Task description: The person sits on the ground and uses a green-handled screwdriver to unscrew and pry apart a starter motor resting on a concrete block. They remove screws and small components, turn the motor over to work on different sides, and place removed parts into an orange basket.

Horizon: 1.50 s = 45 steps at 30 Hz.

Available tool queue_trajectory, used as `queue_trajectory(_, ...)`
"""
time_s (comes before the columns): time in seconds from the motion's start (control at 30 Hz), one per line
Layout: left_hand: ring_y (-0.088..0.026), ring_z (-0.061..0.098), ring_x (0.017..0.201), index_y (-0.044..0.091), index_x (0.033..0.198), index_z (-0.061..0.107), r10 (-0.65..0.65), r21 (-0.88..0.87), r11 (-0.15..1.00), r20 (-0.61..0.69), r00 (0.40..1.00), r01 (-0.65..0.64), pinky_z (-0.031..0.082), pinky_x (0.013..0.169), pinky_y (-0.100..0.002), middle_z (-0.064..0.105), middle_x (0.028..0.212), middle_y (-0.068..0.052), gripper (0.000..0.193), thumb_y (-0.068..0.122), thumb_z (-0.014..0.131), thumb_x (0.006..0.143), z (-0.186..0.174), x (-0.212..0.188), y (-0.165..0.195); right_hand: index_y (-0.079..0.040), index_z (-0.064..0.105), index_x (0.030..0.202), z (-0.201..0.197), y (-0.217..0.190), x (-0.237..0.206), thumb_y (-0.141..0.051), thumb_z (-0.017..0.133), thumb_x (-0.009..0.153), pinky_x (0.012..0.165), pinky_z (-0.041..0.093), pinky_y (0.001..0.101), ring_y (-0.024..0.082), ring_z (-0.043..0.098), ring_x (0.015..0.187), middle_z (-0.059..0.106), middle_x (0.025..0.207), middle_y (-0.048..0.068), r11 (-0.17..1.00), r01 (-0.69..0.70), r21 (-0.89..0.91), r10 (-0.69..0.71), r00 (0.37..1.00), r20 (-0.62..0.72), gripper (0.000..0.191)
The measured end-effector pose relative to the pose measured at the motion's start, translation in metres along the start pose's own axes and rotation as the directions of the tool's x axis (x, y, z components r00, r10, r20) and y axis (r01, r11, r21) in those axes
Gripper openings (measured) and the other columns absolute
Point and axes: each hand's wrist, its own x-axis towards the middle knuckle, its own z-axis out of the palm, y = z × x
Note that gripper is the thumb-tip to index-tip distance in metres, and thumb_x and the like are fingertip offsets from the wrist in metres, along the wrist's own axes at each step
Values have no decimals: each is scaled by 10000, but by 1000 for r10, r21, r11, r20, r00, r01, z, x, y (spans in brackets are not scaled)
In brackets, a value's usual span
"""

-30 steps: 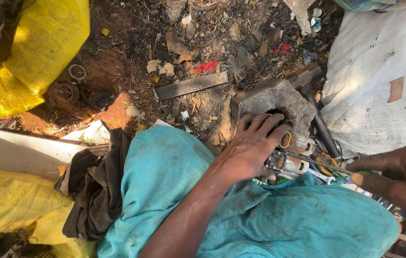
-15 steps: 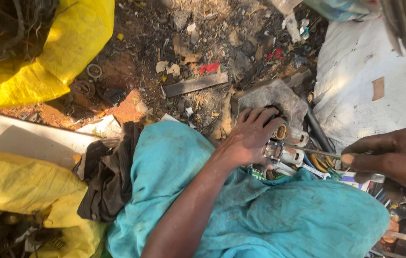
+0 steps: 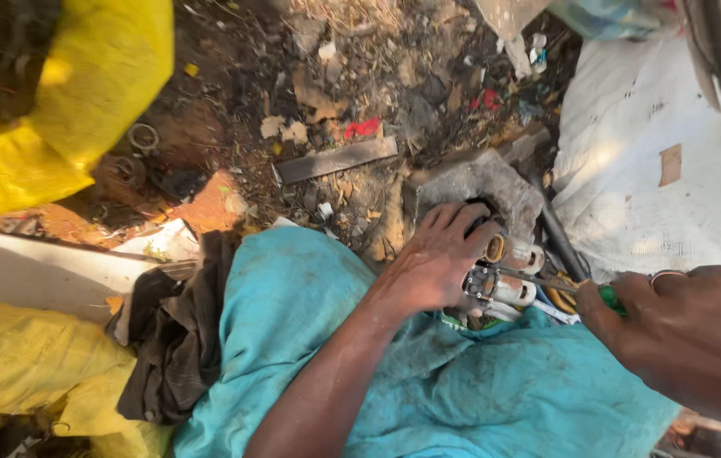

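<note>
Far left: yellow plastic sack point(image 3: 80, 93) bulging over dirt, another yellow sack point(image 3: 13, 373) near left, flat white board point(image 3: 30, 271) between them. Rusty metal rings point(image 3: 144, 136) on dirt just right of the upper sack. Dark brown crumpled cloth point(image 3: 169, 348) beside teal fabric over the lap point(image 3: 479, 399). Mid-far: flat grey metal bar point(image 3: 336, 159) lying among litter, red scrap point(image 3: 363, 127) just beyond it. Grey concrete slab point(image 3: 479, 182) right of centre, serving as a work base.

Left hand point(image 3: 437, 259) clamped over small metal-and-white electrical component with brass coil ends point(image 3: 500, 276), pressing it against the slab's near edge, fingers curled round its far side. Component sits between both hands, just above the teal lap. Right hand point(image 3: 682, 331) at near right, closed around green-handled screwdriver point(image 3: 585, 288), shaft running left, tip meeting the component's metal frame. Ring on one finger. White woven sack point(image 3: 648, 178) far right, tan object at top right corner, too cropped to identify.

Progress, judged: dismantling under way, roughly midway. Housing apparently partly opened, coils and white cylinders exposed yet attached to frame. No freed pieces clearly visible nearby. Left to do: prise frame apart, separate coils. Exact tip seating too small to tell.
</note>
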Motion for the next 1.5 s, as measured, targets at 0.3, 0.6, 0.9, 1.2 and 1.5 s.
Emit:
queue_trajectory(0.3,-396,347,1443,87,1343,575,-18,175,985,91,996,2,266,1182,-563,439,1525,-165,1104,383,1008,371,5,3,3,-114,787,1109,-43,14,-7,-379,649,1017,697,494,421,335,717,854,789,820,115,502,-469,727,356,878,320,313)
queue_trajectory(0.6,-242,739,1080,150,1300,715,181,-115,977,23,983,-177,561,964,-378,774,1088,-99,409,47,687,905,26,20,19,-115,620,1212,-62,-4,-27,-270,652,830,786,596,396,246,717,918,663,910,39,989,-52,-141,2,942,-335,413)
queue_trajectory(0.9,-255,779,974,71,1230,700,291,-321,902,-47,956,-290,609,846,-371,789,1047,-126,359,23,669,875,26,27,21,-140,686,1010,-33,-13,-46,-521,504,1060,735,559,405,274,740,750,753,829,110,763,-413,497,519,850,-91,425)
queue_trajectory(1.2,-250,759,632,100,1045,780,-70,-306,950,-1,998,66,581,632,-358,789,843,-99,257,236,814,829,19,25,25,-144,545,1163,-42,-16,-56,-450,579,945,699,555,365,252,716,797,690,902,78,837,-168,521,442,769,-461,377)
queue_trajectory(1.5,-239,776,842,95,1040,773,113,-265,955,-96,989,-135,593,752,-352,781,949,-72,225,234,805,866,24,24,26,-163,727,1027,-20,-10,-46,-180,610,854,609,562,439,322,709,761,695,969,125,919,154,363,276,407,-871,210)
